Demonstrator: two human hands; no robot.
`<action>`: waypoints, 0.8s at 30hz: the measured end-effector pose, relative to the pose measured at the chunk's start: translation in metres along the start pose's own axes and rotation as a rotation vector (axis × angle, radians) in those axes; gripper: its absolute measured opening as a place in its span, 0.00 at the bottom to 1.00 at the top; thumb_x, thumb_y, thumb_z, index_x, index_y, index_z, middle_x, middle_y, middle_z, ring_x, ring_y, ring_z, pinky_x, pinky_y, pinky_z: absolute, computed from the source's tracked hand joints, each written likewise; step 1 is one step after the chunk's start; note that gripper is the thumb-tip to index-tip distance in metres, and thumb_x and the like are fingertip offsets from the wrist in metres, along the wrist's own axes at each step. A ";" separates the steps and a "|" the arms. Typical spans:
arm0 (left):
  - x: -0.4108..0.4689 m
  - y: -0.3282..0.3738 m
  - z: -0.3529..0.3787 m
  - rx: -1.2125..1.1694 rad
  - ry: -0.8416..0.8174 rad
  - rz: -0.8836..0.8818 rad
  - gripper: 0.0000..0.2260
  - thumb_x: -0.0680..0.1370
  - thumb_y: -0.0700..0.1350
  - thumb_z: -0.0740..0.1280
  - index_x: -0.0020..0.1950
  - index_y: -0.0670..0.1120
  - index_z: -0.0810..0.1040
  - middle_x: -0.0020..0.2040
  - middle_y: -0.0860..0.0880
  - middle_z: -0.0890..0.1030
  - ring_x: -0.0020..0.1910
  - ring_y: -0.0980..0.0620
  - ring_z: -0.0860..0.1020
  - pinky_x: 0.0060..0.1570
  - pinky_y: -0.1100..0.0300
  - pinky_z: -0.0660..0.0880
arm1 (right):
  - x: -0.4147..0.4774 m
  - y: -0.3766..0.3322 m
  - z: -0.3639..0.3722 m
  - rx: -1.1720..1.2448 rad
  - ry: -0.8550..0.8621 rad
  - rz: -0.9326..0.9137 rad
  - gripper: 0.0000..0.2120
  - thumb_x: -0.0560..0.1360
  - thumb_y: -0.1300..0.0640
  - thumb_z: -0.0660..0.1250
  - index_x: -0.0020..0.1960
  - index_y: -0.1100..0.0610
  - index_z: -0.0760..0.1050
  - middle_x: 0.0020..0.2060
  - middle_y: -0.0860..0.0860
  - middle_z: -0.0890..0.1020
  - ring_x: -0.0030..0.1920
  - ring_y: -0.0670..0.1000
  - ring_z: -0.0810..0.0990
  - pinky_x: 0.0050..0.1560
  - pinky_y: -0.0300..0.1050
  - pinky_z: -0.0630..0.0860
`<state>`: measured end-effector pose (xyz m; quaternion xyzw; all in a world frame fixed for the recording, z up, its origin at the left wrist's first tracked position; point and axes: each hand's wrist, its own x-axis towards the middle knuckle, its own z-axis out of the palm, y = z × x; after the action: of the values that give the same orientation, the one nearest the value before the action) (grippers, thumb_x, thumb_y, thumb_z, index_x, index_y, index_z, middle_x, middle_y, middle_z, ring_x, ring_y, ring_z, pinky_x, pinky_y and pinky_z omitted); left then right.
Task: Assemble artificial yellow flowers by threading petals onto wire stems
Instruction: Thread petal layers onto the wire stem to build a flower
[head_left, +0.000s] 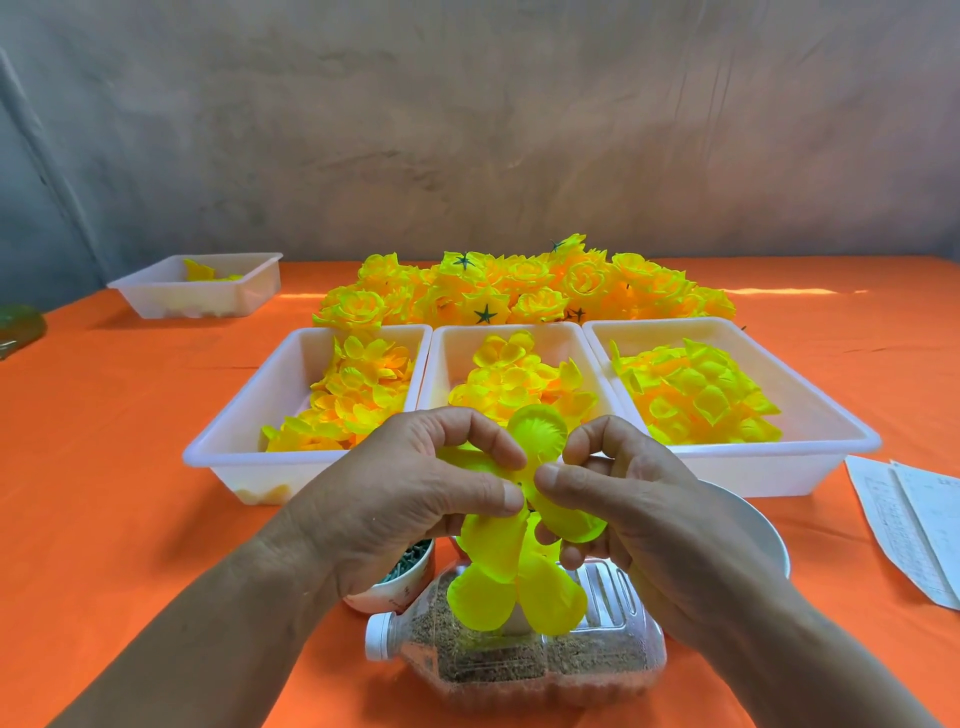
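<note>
Both hands meet low above the orange tabletop. The left hand and right hand each pinch a piece of yellow petals between thumb and curled fingers, thumb tips almost touching at its middle, and its round lobes hang down over a plastic bottle that lies on its side holding brown grains. Just behind stand three white trays of loose petals, with a heap of finished flowers beyond, and a small bowl sits partly hidden under the left hand.
</note>
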<state>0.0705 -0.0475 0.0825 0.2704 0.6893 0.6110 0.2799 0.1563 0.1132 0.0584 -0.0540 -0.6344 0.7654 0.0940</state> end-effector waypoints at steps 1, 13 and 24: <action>0.000 0.000 0.000 -0.013 -0.012 -0.004 0.10 0.61 0.40 0.76 0.39 0.51 0.84 0.40 0.43 0.83 0.38 0.46 0.81 0.42 0.53 0.79 | 0.000 0.001 0.000 -0.002 0.003 0.004 0.17 0.65 0.59 0.73 0.47 0.59 0.68 0.31 0.55 0.78 0.30 0.55 0.80 0.25 0.43 0.72; -0.002 0.002 -0.001 -0.070 -0.025 0.000 0.11 0.61 0.38 0.76 0.39 0.51 0.85 0.37 0.45 0.84 0.34 0.49 0.83 0.32 0.60 0.78 | 0.000 0.003 -0.001 0.014 0.004 0.011 0.11 0.71 0.65 0.70 0.48 0.59 0.68 0.32 0.56 0.78 0.31 0.56 0.80 0.25 0.43 0.72; -0.004 0.002 0.001 -0.122 -0.033 -0.049 0.12 0.60 0.35 0.78 0.38 0.49 0.85 0.35 0.46 0.83 0.32 0.50 0.82 0.30 0.61 0.78 | 0.000 0.005 0.002 0.028 0.012 0.024 0.11 0.71 0.66 0.69 0.49 0.60 0.68 0.32 0.57 0.78 0.30 0.56 0.79 0.24 0.43 0.71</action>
<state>0.0740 -0.0495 0.0847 0.2461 0.6526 0.6403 0.3218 0.1558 0.1108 0.0535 -0.0648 -0.6225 0.7748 0.0896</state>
